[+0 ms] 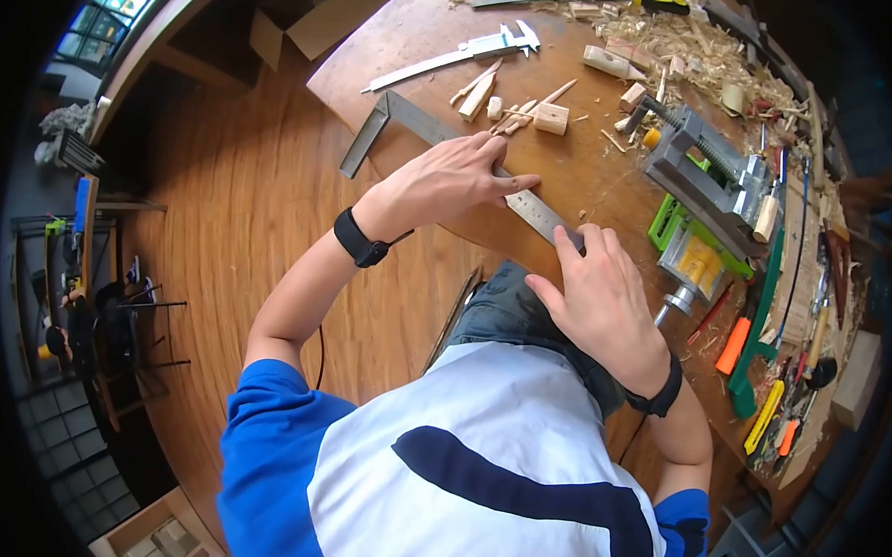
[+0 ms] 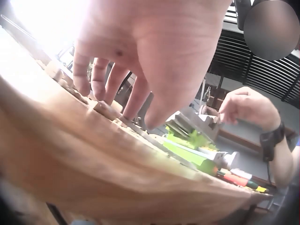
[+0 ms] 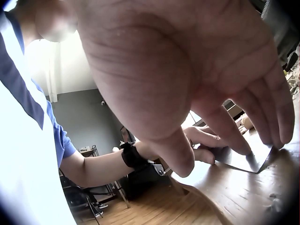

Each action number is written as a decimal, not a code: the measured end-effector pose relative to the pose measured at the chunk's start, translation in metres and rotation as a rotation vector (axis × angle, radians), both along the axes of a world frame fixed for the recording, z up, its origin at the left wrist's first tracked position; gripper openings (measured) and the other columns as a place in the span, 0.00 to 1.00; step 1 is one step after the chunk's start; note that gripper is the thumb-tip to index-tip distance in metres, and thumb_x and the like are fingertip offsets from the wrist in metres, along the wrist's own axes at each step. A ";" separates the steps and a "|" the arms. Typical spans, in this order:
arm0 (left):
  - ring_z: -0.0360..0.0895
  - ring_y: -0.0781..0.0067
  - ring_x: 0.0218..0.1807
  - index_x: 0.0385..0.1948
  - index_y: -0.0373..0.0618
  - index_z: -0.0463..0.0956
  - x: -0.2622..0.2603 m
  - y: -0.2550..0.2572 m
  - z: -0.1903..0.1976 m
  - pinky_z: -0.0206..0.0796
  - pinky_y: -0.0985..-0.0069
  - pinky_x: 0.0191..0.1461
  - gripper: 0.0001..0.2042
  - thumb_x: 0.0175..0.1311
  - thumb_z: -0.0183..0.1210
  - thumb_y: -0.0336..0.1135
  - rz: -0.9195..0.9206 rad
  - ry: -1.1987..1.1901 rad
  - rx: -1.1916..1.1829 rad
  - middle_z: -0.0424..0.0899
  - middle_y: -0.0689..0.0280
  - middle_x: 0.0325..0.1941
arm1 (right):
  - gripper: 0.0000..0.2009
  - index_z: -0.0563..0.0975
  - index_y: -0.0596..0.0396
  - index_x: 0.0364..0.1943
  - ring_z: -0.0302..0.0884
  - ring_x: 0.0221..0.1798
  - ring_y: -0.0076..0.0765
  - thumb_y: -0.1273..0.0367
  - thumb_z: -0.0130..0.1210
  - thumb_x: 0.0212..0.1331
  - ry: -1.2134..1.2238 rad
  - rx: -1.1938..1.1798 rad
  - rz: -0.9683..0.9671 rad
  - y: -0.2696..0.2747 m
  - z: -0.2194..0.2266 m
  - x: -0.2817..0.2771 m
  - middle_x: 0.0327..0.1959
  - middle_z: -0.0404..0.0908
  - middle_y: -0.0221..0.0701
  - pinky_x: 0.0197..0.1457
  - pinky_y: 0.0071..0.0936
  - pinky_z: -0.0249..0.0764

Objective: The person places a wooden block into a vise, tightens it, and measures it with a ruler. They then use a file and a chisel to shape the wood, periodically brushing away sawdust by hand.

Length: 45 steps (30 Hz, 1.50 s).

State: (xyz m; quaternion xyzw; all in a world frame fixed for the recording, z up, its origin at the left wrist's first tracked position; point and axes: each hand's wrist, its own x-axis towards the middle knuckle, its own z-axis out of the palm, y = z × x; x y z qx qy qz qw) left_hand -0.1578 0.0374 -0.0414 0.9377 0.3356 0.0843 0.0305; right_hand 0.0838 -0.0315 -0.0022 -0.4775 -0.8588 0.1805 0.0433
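A metal try square lies across the wooden workbench [image 1: 587, 185], its blade [image 1: 537, 215] running diagonally and its stock [image 1: 363, 138] at the bench's left edge. My left hand [image 1: 439, 185] lies over the middle of the blade, fingers extended and thumb reaching along it. At the blade's near end, my right hand [image 1: 610, 302] touches the metal with its fingertips, thumb spread to the side. The right wrist view shows these right fingers [image 3: 236, 136] extended down to the blade. Part of the blade is hidden under the left hand.
Vernier calipers [image 1: 454, 58] and small carved wood pieces [image 1: 550, 117] lie beyond the square. A bench vise [image 1: 705, 180] stands to the right, near wood shavings [image 1: 671, 36]. Several hand tools, including an orange-handled one [image 1: 733, 346], line the right edge.
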 end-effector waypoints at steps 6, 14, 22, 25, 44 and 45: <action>0.75 0.61 0.46 0.59 0.58 0.77 0.006 0.003 -0.004 0.70 0.69 0.48 0.26 0.56 0.59 0.26 0.005 -0.079 -0.026 0.73 0.60 0.43 | 0.28 0.75 0.69 0.55 0.70 0.55 0.51 0.59 0.65 0.56 -0.013 0.022 -0.035 0.002 -0.005 0.002 0.52 0.73 0.49 0.59 0.39 0.71; 0.78 0.55 0.50 0.54 0.52 0.80 0.025 0.010 0.010 0.72 0.64 0.52 0.26 0.50 0.55 0.19 0.021 -0.018 -0.023 0.74 0.54 0.53 | 0.24 0.77 0.67 0.50 0.71 0.54 0.46 0.61 0.65 0.55 0.055 0.266 -0.087 0.005 -0.012 0.018 0.53 0.73 0.45 0.55 0.35 0.72; 0.78 0.56 0.48 0.50 0.48 0.81 0.059 0.019 0.033 0.71 0.67 0.52 0.17 0.58 0.63 0.25 0.106 -0.341 -0.169 0.77 0.58 0.48 | 0.12 0.81 0.62 0.46 0.83 0.36 0.39 0.74 0.63 0.57 0.440 0.428 -0.412 -0.026 0.030 0.104 0.49 0.83 0.41 0.42 0.33 0.77; 0.77 0.63 0.44 0.54 0.46 0.78 0.090 0.024 0.059 0.71 0.69 0.46 0.24 0.53 0.71 0.35 0.088 -0.589 -0.093 0.77 0.61 0.51 | 0.11 0.81 0.62 0.46 0.83 0.33 0.32 0.74 0.61 0.60 0.400 0.514 -0.623 -0.047 0.028 0.151 0.48 0.84 0.41 0.34 0.27 0.77; 0.76 0.52 0.55 0.58 0.40 0.74 0.179 0.082 0.084 0.67 0.65 0.61 0.39 0.36 0.78 0.39 -0.004 -0.198 -0.176 0.79 0.56 0.53 | 0.21 0.82 0.49 0.50 0.74 0.51 0.42 0.65 0.67 0.49 -0.074 0.327 -0.759 -0.123 -0.011 0.274 0.47 0.80 0.30 0.57 0.39 0.68; 0.77 0.52 0.55 0.57 0.39 0.74 0.182 0.079 0.087 0.67 0.65 0.61 0.39 0.35 0.78 0.38 -0.012 -0.158 -0.135 0.79 0.56 0.53 | 0.20 0.82 0.48 0.50 0.74 0.50 0.42 0.65 0.67 0.50 -0.067 0.351 -0.761 -0.119 -0.012 0.274 0.46 0.80 0.30 0.56 0.38 0.68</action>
